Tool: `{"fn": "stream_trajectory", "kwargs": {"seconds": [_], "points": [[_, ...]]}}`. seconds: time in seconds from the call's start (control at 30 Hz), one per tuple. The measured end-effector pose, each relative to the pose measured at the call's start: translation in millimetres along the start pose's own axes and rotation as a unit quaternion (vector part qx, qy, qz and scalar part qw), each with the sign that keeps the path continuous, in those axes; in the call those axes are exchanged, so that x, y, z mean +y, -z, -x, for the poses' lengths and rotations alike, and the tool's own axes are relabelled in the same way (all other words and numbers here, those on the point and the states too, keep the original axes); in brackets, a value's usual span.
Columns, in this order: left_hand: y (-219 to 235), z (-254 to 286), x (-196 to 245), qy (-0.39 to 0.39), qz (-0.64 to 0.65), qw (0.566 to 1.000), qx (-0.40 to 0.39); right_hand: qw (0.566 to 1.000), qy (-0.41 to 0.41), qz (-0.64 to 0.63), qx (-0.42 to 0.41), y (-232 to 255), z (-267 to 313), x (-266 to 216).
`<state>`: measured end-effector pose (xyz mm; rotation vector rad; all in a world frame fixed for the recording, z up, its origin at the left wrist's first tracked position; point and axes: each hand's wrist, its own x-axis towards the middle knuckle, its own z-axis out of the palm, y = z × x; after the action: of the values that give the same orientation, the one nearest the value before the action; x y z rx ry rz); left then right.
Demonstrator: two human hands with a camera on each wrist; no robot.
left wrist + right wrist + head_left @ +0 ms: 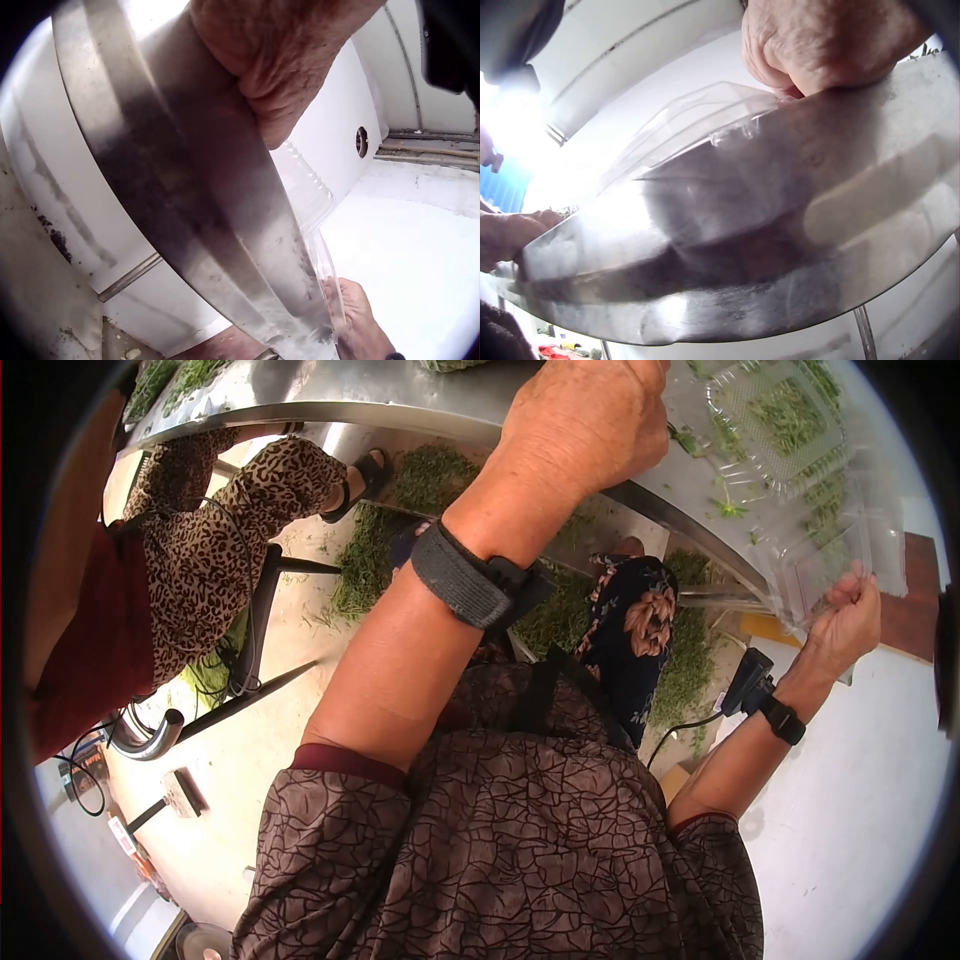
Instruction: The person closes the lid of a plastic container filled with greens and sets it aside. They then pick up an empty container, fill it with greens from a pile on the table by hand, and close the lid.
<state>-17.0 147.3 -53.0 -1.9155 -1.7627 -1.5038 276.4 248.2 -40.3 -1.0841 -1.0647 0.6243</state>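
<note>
An open clear plastic clamshell container (pixel 775 425) lies on the metal table at the right, green sprigs showing through and around it. My right hand (pixel 848 618) pinches the near edge of its clear plastic at the table's rim. In the right wrist view, the right hand (pixel 825 45) is close over the table edge with the plastic beside it. My left hand (pixel 590 425) is over the table edge left of the container, back of the hand upward. Its fingers are hidden in the head view, and I cannot tell whether they hold anything.
The curved metal table edge (pixel 400 415) runs across the front. Cut greens (pixel 430 475) lie on the floor below. Another person's leg in leopard-print trousers (pixel 215 560) is at the left, near a dark stool frame (pixel 265 610). A white wall (pixel 830 790) stands at the right.
</note>
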Motion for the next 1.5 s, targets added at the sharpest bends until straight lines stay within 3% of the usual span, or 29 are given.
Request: {"fn": "stream_trajectory", "kwargs": {"seconds": [0.43, 0.7, 0.83, 0.93, 1.0, 1.13, 1.3, 1.43, 1.5], "points": [[-1.6, 1.0, -4.4, -0.023, -0.029, 0.999, 0.001, 1.000, -0.010, -0.003, -0.020, 0.6, 4.1, 1.8], [-5.9, 5.5, -14.6, -0.081, -0.014, 0.996, 0.036, 1.000, -0.013, 0.014, -0.023, -0.6, 5.2, 9.2], [-4.7, 8.0, -7.8, -0.032, 0.005, 0.999, 0.041, 1.000, -0.006, 0.015, -0.023, 0.5, 3.3, 11.4], [-3.3, 6.8, -7.8, -0.027, -0.006, 0.999, 0.016, 1.000, -0.006, -0.001, 0.005, -1.2, 0.7, 12.7], [-0.9, 7.4, -6.9, 0.007, -0.003, 1.000, -0.030, 1.000, -0.019, 0.000, -0.022, 0.2, 2.5, 12.5], [-7.8, 7.4, -7.5, 0.000, -0.058, 0.998, 0.008, 1.000, -0.008, 0.020, -0.019, -1.8, 6.5, 10.3], [-1.4, 8.2, -3.8, 0.032, -0.025, 0.999, -0.019, 0.999, -0.013, 0.010, -0.038, -6.8, 16.0, 4.3], [3.3, 5.4, -0.2, 0.037, -0.014, 0.999, -0.029, 0.998, 0.033, 0.024, -0.054, -2.9, 12.2, 7.6], [4.1, 6.2, 1.0, 0.047, -0.011, 0.998, -0.038, 0.998, -0.019, 0.020, -0.057, -5.0, 17.5, 2.1]]}}
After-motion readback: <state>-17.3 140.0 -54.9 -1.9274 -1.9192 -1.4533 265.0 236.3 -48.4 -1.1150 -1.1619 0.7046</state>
